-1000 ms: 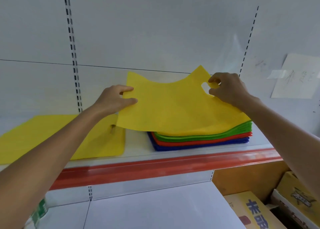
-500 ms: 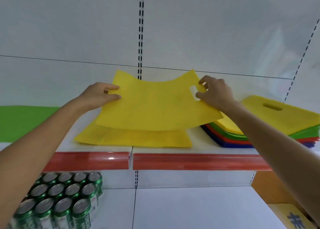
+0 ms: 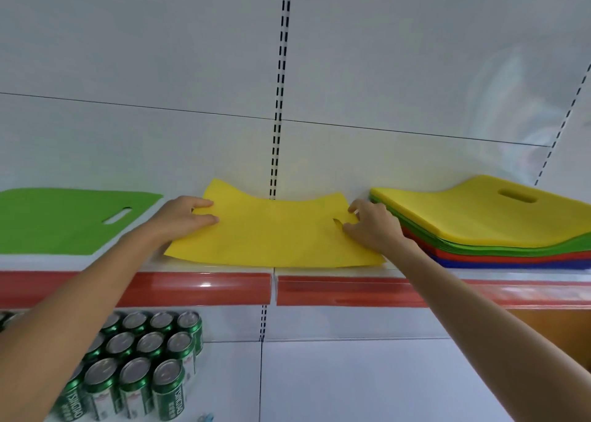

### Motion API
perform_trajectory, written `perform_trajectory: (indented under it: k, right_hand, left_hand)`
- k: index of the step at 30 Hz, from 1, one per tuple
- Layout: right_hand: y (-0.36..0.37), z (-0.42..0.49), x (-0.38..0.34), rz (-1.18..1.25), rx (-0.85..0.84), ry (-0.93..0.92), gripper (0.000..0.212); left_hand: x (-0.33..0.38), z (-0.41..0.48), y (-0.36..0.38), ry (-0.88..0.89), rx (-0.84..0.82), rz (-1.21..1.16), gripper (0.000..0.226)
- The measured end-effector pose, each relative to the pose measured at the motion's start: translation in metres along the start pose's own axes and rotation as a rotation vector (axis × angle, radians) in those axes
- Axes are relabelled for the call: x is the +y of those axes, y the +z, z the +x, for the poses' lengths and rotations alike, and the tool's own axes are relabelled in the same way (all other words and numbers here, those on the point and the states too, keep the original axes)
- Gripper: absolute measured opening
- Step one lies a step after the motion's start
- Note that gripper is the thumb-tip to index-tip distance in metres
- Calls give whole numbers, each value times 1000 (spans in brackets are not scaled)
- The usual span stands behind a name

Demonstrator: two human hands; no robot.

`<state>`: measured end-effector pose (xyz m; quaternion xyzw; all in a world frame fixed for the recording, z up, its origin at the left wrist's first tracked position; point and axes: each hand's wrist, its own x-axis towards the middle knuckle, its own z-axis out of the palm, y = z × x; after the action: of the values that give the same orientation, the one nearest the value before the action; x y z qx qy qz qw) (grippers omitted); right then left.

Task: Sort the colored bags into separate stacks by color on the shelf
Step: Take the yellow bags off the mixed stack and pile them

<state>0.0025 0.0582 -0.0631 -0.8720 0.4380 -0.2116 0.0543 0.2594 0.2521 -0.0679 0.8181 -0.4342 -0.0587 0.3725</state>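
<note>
Yellow bag [image 3: 275,233]: now lying on the shelf [image 3: 204,289], no longer hanging above it.
Left hand [image 3: 179,217]: gripping its left edge.
Right hand [image 3: 371,226]: pinching its handle hole.

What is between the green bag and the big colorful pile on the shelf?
A yellow bag lies there, with the left hand and the right hand holding its two sides. The head view shows it.
</note>
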Motion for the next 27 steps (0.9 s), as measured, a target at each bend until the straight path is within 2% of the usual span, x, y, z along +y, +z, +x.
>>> perform_trajectory:
  k: [6,12,23,27]
  right_hand:
    - [6,1,4,19,-3,27,42]
    - [11,0,6,56,8,47,41]
    - [16,5,7,33,8,37,32]
    - [15,5,6,86,39,30,37]
  left_hand:
    - [-9,2,2,-3,-24,83,56]
    - [-13,1,7,-14,13,60,56]
    - [-14,2,9,-23,55,93,42]
    - [-11,0,6,-21,76,110,38]
